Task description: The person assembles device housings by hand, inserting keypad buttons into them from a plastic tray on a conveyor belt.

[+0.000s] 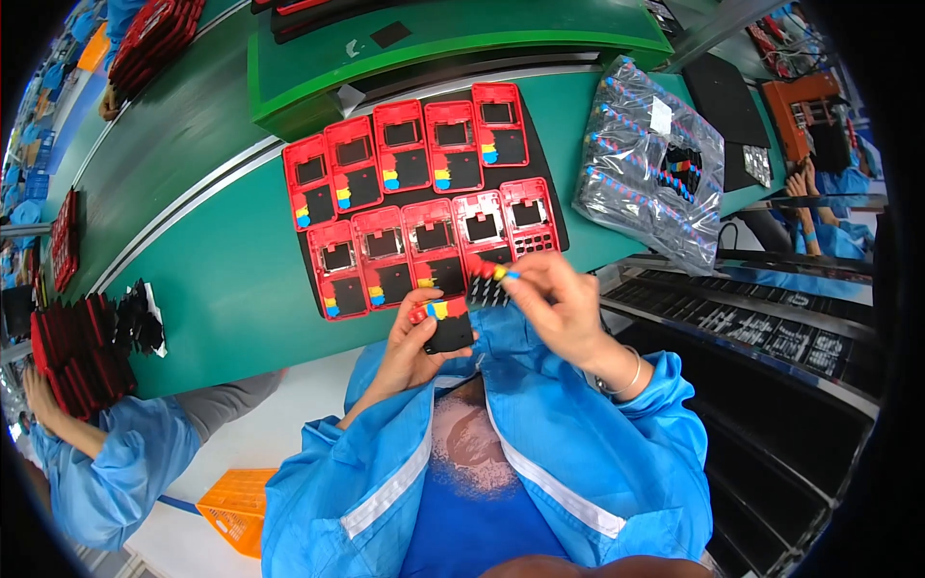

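Note:
My left hand (407, 354) is closed around a small black keypad piece (450, 334) with red, yellow and blue keys along one edge; whether it is one piece or a stack I cannot tell. Just to its right, my right hand (564, 306) pinches another rubber keypad (488, 288) by its coloured edge, slightly blurred. Both hands are in front of a black mat (553, 217) bearing two rows of red device housings (452, 144). Most housings have a black keypad with coloured keys in the lower part. The near row's rightmost housing (528, 218) shows bare key openings.
A clear plastic bag of keypads (650, 164) lies right on the green table (212, 279). Beyond the mat stands a green-edged raised shelf (462, 43). Stacked red housings (77, 352) and a co-worker's hand (43, 400) are at left. Black racks (761, 318) stand at right.

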A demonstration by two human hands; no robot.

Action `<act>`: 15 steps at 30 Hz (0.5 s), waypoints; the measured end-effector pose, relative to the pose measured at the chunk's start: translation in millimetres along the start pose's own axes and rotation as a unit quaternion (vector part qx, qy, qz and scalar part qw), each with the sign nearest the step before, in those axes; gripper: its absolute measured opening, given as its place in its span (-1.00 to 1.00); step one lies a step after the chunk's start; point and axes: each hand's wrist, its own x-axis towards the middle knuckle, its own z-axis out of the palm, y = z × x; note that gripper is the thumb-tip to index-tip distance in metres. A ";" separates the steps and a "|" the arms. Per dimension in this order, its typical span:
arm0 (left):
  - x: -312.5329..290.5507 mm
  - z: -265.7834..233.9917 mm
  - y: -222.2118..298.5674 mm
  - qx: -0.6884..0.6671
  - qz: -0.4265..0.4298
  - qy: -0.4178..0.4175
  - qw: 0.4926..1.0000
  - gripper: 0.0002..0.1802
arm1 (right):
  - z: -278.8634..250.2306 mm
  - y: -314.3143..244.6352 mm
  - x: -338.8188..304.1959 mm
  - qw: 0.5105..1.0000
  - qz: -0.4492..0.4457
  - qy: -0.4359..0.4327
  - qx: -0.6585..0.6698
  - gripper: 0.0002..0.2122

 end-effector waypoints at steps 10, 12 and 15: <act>0.3 13.2 3.5 0.094 -0.019 -0.001 0.995 -0.19 | -23.9 44.5 -10.1 0.809 -0.312 -0.038 -0.498 -0.74; 1.9 21.2 7.0 0.143 -0.011 -0.011 0.990 -0.11 | -26.7 43.1 -9.6 0.811 -0.310 -0.034 -0.495 -0.71; 3.8 34.0 7.4 0.251 0.015 0.005 0.968 -0.13 | -30.1 41.4 -9.8 0.773 -0.341 -0.014 -0.534 -0.68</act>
